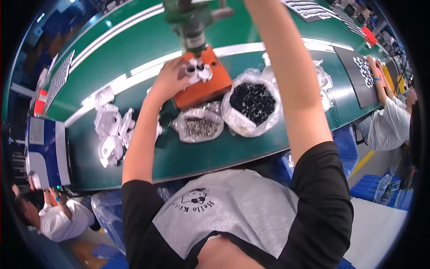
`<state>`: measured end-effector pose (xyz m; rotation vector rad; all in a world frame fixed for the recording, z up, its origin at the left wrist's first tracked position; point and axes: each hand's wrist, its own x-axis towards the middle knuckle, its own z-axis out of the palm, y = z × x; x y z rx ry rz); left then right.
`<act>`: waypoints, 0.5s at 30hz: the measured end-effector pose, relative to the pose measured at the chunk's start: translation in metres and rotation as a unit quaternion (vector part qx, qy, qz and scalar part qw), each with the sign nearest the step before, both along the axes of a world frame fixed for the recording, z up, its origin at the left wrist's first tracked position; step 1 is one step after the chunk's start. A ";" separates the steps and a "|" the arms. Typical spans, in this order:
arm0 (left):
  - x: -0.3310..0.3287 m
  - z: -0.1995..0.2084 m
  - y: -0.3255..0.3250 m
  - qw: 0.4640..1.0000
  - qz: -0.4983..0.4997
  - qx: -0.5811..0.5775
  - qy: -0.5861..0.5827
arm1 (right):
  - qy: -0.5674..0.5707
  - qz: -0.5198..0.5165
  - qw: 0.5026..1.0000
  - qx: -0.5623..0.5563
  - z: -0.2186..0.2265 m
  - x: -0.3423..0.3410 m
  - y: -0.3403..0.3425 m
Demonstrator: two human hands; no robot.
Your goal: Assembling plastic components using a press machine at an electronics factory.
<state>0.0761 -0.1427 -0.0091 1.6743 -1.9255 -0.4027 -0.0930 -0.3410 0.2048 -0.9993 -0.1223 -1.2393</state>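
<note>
My left hand (172, 77) rests on a white plastic part (197, 71) that sits on the orange block (207, 87) under the green press (190, 20). Its fingers grip the part's left side. My right arm (286, 76) reaches straight up past the top edge of the picture, so my right hand is out of sight. Just in front of the orange block lie a clear bag of small metal pins (199, 126) and a clear bag of small black parts (253, 104).
Several white plastic housings (109, 127) lie in a heap at the left of the green table (192, 157). A blue and white box (45, 150) stands at the table's left end. Other people sit at the right (389, 121) and lower left (53, 219). Blue crates stand below.
</note>
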 end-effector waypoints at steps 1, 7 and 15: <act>-0.003 0.012 0.010 0.996 0.017 -0.046 -0.072 | 0.147 -0.078 0.984 -0.060 -0.003 -0.001 0.029; 0.042 0.049 0.013 0.994 0.091 0.021 -0.052 | 0.258 -0.131 0.957 -0.033 -0.067 -0.040 0.065; 0.121 -0.021 -0.008 0.964 0.203 -0.170 0.020 | 0.497 -0.452 0.723 -0.161 -0.194 -0.222 0.149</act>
